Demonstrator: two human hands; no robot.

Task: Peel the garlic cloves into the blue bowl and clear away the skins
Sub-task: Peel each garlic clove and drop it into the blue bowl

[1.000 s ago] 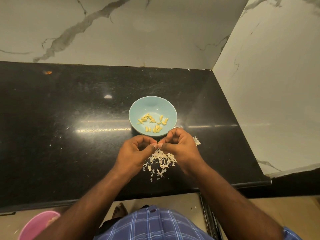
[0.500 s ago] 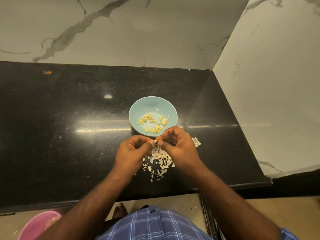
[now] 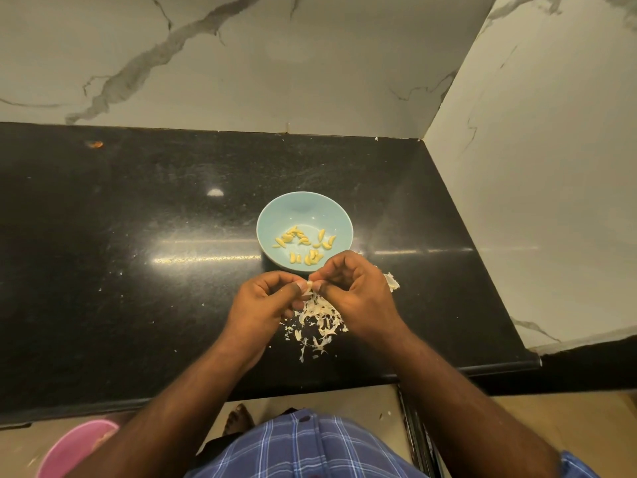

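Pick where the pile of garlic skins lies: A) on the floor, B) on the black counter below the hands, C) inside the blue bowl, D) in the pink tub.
B: the garlic skins lie on the black counter, nearer the person than the blue bowl, which holds only peeled cloves.

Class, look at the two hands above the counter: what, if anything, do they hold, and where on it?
A garlic clove, pinched between the fingertips of the left hand and the right hand, one on each side; the exact contact spots are too small to tell.
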